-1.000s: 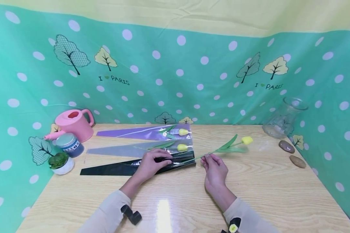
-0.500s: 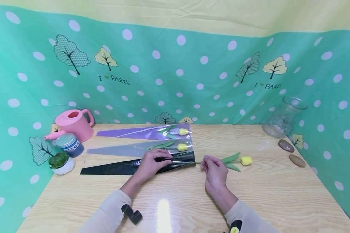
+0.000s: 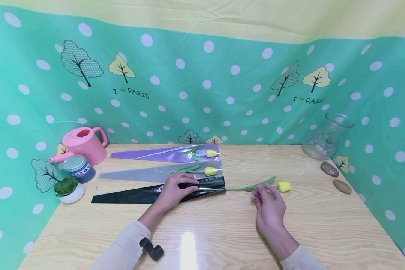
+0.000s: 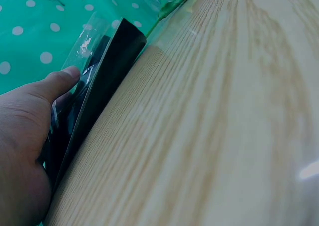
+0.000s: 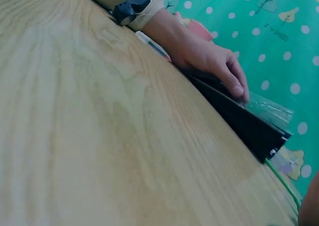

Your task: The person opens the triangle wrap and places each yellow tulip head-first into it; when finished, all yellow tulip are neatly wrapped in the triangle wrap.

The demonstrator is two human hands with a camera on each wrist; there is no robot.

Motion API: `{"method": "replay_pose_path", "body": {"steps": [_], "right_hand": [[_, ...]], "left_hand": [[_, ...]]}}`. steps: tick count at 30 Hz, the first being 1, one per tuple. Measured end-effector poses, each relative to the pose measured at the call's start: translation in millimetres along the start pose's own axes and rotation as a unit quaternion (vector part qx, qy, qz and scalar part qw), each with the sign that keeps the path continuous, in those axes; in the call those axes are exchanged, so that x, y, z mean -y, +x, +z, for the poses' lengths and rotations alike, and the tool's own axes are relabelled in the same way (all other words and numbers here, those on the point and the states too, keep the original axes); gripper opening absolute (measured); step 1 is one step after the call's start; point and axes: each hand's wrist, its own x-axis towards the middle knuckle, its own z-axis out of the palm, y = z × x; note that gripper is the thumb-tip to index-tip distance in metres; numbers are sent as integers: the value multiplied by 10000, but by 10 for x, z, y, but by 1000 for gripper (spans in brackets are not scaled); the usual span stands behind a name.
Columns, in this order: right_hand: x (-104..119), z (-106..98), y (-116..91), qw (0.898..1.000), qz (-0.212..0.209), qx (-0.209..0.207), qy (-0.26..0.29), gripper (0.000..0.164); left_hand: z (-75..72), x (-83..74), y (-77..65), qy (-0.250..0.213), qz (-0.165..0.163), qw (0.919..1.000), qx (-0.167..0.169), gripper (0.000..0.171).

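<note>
My left hand holds the open end of a black flower sleeve, thumb on its clear front film in the left wrist view. That film stands away from the black back. A yellow artificial tulip lies with its green stem running into the sleeve's mouth. Farther right, my right hand pinches the tulip at its leaves, just below the bloom. The right wrist view shows the stem entering the black sleeve; the right hand is mostly out of that frame.
Behind lie a grey sleeve and a purple sleeve, each with a yellow tulip. At left stand a pink watering can, a blue jar and a potted succulent. A glass vase and two stones are at right.
The tulip has come down from a slant into line with the sleeve. My right hand has shifted right along its stem to the leaves. The left hand has stayed put.
</note>
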Motion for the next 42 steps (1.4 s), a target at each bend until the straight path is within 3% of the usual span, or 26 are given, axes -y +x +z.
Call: {"method": "replay_pose_path", "body": {"steps": [6,11,13,17,19,21,27,29,42], "right_hand": [[52,-169,-17,9996,236,75,128,78],[102,-240,41,9985,488,230,127,89],[125,-245,84,9975,600,357,52,74],[167,-225,165,9956,762,539,-58,23],[182,-201,192,9954,781,536,-114,9],[186,-169,206,9961,735,444,-185,9],[129,-24,210,9984,306,-201,-423,31],[96,28,207,9982,168,-326,-466,30],[-63,266,151,9977,78,-359,-563,24]], "left_hand": [[-2,-7,-6,-32,-25,10000,36,19],[-5,-15,-7,-56,-44,10000,42,19],[-7,-17,-7,-58,-51,10000,51,18],[-10,-23,-11,-18,-48,10000,78,16],[-9,-25,-10,0,-36,10000,92,16],[-8,-24,-8,10,-21,9999,104,16],[0,-12,-3,8,-18,10000,90,17],[-2,-12,-3,9,-39,10000,90,17],[-9,-18,-2,-70,-23,10000,29,18]]}}
